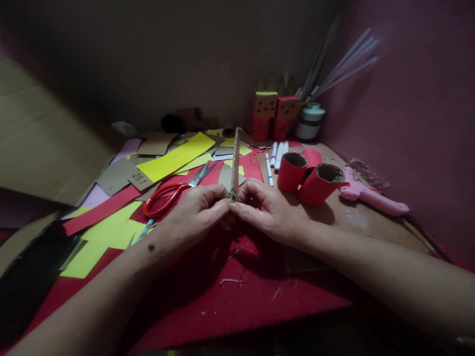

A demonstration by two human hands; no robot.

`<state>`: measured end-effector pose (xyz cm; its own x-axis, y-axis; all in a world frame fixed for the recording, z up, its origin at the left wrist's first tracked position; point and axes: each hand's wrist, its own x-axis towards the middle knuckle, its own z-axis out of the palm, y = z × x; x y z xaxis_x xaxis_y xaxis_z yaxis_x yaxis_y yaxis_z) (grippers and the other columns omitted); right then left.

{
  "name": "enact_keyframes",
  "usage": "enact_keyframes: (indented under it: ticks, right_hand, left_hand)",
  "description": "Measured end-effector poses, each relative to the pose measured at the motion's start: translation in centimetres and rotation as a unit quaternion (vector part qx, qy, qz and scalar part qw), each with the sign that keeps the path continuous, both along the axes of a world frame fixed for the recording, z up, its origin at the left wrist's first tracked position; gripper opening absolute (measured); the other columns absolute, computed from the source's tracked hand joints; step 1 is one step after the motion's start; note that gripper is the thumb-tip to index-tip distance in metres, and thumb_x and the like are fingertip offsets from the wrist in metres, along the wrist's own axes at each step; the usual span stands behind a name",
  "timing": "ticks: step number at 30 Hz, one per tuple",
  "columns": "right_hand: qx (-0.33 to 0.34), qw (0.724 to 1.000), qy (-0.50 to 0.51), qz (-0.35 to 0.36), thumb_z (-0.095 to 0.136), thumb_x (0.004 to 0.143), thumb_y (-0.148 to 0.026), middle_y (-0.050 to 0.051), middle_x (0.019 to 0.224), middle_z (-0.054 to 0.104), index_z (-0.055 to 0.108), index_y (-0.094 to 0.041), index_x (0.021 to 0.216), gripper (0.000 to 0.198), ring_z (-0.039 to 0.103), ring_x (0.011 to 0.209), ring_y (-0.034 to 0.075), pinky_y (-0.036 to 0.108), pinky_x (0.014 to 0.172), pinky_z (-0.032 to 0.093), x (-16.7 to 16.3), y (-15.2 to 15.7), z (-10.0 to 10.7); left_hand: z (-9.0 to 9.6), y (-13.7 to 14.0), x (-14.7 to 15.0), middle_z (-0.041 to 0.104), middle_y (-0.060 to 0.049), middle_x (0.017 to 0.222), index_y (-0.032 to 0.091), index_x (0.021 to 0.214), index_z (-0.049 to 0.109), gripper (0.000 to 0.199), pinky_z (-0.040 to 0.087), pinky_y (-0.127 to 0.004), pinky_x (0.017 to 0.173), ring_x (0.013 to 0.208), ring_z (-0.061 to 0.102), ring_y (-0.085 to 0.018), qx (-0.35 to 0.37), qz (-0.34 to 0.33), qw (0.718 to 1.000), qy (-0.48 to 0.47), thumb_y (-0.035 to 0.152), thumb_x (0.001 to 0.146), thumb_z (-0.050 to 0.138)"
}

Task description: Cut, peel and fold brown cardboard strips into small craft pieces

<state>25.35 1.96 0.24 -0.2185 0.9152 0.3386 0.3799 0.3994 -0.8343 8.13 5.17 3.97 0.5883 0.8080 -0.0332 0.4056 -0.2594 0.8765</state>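
A narrow piece of cardboard stands on edge between my hands, its far end pointing away from me. My left hand pinches the near end from the left. From the other side, my right hand pinches the same end, and the thumbs almost meet there. Just beyond my left hand lie red-handled scissors with blades slightly apart. Right of my right hand stand red paper-covered cardboard tubes, open at the top. Below the hands, small cardboard scraps lie on the red tabletop.
Yellow paper and other cut sheets cover the left side. Several markers lie ahead. A pink glue gun rests at right. Two red box figures and a white jar stand at the back. A large cardboard sheet leans at left.
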Motion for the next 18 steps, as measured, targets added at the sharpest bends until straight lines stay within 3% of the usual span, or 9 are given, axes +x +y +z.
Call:
enact_keyframes:
  ticks: [4,13,18]
  right_hand:
    - [0.017,1.0,0.006,0.01,0.054,0.087,-0.035,-0.001,0.075,0.051,0.048,-0.019,0.076,0.021,0.049,0.067,0.011,0.026,0.06,0.04,0.1,0.4,-0.6]
    - [0.049,0.998,-0.032,0.014,0.05,0.081,-0.018,0.0,0.074,0.048,0.044,-0.02,0.073,0.01,0.047,0.067,0.012,0.026,0.061,0.04,0.0,0.4,-0.2]
    - [0.039,0.999,-0.03,-0.02,0.049,0.078,-0.016,0.0,0.07,0.048,0.041,-0.02,0.07,0.012,0.044,0.064,0.012,0.027,0.059,0.038,-0.5,0.0,0.2]
  left_hand:
    - [-0.1,0.2,-0.1,0.063,0.0,0.068,0.016,0.072,0.056,0.017,0.049,-0.026,0.065,0.067,0.061,-0.014,-0.022,-0.025,0.999,-0.013,0.027,0.083,0.051]
    - [-0.3,0.3,-0.1,0.058,0.0,0.064,0.017,0.067,0.055,0.017,0.045,-0.026,0.058,0.062,0.055,-0.014,0.081,-0.02,0.996,0.037,0.025,0.081,0.048]
    - [0.0,0.1,-0.1,0.053,0.002,0.061,0.017,0.065,0.053,0.016,0.04,-0.024,0.052,0.057,0.05,-0.012,0.096,-0.015,0.994,0.049,0.024,0.079,0.048]
